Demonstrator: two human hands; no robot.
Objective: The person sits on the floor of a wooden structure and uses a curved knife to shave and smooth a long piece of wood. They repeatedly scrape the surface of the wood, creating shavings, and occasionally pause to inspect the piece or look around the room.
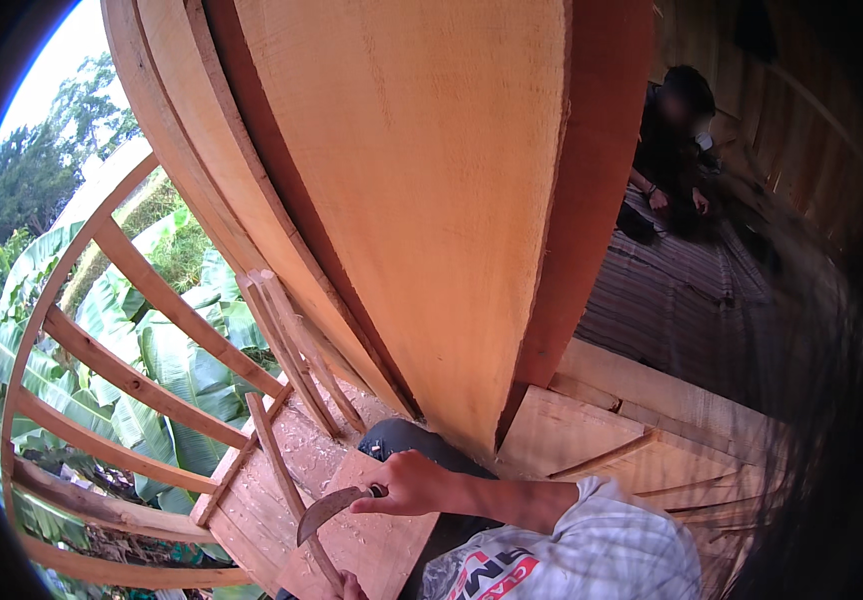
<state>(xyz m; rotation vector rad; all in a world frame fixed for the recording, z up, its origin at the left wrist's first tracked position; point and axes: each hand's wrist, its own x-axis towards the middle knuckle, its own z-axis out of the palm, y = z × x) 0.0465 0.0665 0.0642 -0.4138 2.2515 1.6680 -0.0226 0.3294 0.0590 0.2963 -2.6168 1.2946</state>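
Note:
My right hand (413, 484) is closed around the handle of a knife with a curved blade (329, 511). The blade lies across a thin wooden stick (273, 447), toward its lower end. At the bottom edge, the fingers of my left hand (350, 588) grip that lower end; the rest of this hand is cut off by the picture's edge. Beneath both hands a flat wooden board (363, 545) rests on my lap. The stick slants up and left from the board, past its edge.
Wood shavings lie on the plank floor (241, 510). Two sticks (296, 360) lean against a tall wooden panel (421, 180). A slatted railing (141, 385) curves along the left, with banana plants (186, 355) beyond. Through the doorway, another person (676, 150) sits near a striped mat (671, 285).

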